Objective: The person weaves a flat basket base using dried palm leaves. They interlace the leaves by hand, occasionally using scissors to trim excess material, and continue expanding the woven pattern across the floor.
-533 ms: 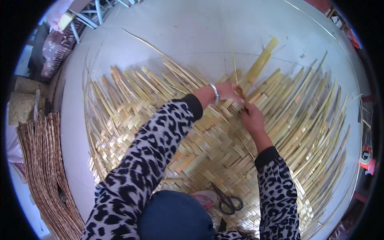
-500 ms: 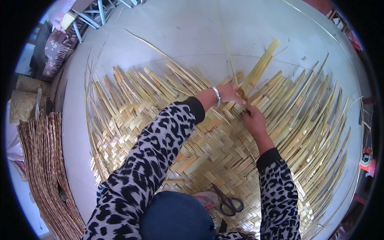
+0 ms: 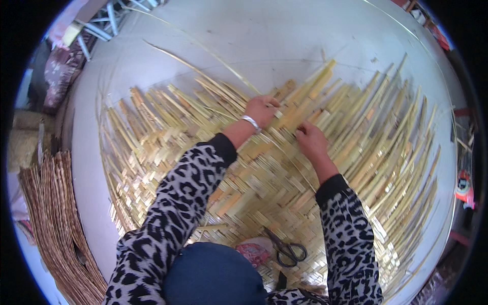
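A half-woven bamboo mat spreads before me, loose strip ends fanning along its far and right edges. At the far middle edge, my left hand is closed on a thin bamboo strip, which trails away to the far left. My right hand is just right of it and nearer to me, fingers pinched together at the base of some wide strips. Whatever is between those fingertips is too small to make out. Black-handled scissors lie on the mat close to me.
A pinkish patterned shoe rests on the mat beside dark blue cloth. Left of the mat stands a stack of brown, rough-edged sheets. Pale metal legs stand at the far left, and an orange item lies at the right.
My hands have moved apart; the left has shifted left. The thin strip now swings out to the far left instead of standing up near the wide strips. The view has shifted slightly.
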The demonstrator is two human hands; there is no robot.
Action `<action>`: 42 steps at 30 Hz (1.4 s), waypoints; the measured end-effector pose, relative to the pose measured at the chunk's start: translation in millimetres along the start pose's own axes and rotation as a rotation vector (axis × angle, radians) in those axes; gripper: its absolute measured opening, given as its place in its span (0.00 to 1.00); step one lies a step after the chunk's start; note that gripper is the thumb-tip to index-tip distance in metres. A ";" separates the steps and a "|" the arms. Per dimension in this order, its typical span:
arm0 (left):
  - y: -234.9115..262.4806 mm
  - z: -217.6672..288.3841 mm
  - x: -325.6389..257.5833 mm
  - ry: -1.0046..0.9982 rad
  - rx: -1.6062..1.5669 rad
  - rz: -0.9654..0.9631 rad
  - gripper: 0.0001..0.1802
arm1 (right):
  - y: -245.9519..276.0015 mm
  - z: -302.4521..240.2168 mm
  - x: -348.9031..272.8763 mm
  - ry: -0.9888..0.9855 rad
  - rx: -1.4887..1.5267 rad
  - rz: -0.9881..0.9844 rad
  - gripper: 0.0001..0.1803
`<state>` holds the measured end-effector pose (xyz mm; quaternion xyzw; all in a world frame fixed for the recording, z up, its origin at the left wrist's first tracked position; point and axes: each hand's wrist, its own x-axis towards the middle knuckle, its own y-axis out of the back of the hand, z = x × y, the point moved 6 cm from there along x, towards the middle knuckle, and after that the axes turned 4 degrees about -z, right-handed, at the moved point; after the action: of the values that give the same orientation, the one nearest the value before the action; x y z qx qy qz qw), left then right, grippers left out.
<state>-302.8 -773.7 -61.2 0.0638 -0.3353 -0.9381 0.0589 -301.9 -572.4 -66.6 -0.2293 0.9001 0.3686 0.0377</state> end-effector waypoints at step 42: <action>-19.0 72.0 -126.3 -0.506 0.621 -0.431 0.12 | 75.3 43.0 -260.9 0.084 -0.309 0.389 0.03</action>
<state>-191.2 -695.1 -7.9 -0.0843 -0.5837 -0.7699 -0.2436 -106.8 -395.8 12.7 -0.0700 0.8610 0.4923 -0.1070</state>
